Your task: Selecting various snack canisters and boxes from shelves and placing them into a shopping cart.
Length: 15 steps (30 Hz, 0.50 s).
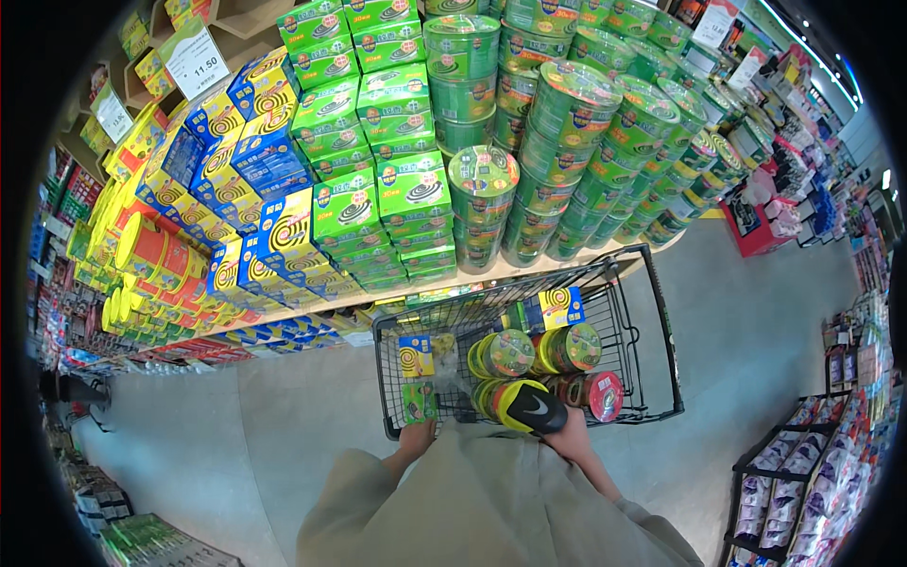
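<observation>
A black wire shopping cart (673, 340) stands in front of me. My left hand (416, 438) is closed at its near left corner, touching or just beside a green mosquito-coil box (418, 403); its fingertips are hidden. Behind that box is a blue-and-yellow coil box (415, 356). My right hand (570, 437) is curled against a black rounded item (531, 408) with a white curved mark and a yellow edge; its fingers are mostly hidden. Around it in the cart lie several round green tubs (574, 347), a pink-topped tub (605, 395) and another blue-and-yellow box (562, 308).
Beyond the cart, a display shelf (482, 276) carries stacked green boxes (414, 194), blue-and-yellow boxes (286, 227) and round green tubs (572, 99). Racks of purple packets (770, 491) stand at the lower right. A red bin (751, 231) is on the floor at far right.
</observation>
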{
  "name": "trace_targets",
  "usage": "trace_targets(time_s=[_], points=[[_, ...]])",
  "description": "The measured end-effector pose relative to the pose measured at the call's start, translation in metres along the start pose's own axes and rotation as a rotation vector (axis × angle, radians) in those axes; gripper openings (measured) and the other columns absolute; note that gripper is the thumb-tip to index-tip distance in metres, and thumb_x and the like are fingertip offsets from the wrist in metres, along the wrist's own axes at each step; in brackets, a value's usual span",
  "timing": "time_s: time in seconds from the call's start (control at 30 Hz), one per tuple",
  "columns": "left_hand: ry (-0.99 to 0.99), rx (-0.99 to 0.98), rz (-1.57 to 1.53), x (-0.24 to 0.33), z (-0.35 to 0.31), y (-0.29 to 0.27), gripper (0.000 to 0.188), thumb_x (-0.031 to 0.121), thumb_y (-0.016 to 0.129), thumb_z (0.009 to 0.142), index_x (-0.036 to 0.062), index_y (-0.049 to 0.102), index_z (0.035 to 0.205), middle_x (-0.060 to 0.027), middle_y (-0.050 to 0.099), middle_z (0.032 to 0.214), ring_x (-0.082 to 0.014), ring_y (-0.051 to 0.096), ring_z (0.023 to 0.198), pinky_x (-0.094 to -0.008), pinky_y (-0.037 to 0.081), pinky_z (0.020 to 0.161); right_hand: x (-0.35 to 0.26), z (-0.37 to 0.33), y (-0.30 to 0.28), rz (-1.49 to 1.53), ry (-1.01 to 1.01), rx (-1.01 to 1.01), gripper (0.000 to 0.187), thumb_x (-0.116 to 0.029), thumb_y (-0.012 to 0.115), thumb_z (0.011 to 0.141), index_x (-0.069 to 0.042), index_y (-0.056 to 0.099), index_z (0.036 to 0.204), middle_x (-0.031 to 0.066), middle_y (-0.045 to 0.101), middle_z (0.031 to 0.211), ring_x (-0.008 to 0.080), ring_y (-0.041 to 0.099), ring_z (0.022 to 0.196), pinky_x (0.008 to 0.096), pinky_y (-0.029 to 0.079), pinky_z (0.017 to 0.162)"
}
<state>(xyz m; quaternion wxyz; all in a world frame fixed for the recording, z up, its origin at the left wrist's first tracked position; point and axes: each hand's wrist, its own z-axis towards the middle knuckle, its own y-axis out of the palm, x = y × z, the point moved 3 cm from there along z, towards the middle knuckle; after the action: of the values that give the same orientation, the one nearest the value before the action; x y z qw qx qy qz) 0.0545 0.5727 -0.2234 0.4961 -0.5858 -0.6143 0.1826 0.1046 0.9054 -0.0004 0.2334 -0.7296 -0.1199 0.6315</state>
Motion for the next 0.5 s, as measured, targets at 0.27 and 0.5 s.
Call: trace_targets(time_s=[0.27,0.5], points=[[-0.022,0.016,0.043,0.005,0.006,0.015,0.031,0.034,0.04,0.098,0.0082,0.057,0.09,-0.02,0.064,0.071,-0.0407,0.063,0.068,-0.0524,0.049,0.063,0.009,0.016,-0.034,0.031,-0.041,-0.007,0.034,-0.009,0.072,0.063,0.001,0.066,0.095,0.0213,0.067,0.087,0.0369,0.066,0.085,0.039,0.053,0.074],[-0.084,0.036,0.042,0.019,0.009,0.021,0.031,0.034,0.04,0.098,0.0085,0.058,0.095,-0.0215,0.064,0.072,-0.042,0.063,0.069,-0.0533,0.05,0.064,0.031,0.017,-0.056,0.074,-0.078,-0.025,0.037,-0.01,0.072,0.065,0.001,0.064,0.099,0.0219,0.067,0.087,0.0374,0.066,0.085,0.0388,0.053,0.074]])
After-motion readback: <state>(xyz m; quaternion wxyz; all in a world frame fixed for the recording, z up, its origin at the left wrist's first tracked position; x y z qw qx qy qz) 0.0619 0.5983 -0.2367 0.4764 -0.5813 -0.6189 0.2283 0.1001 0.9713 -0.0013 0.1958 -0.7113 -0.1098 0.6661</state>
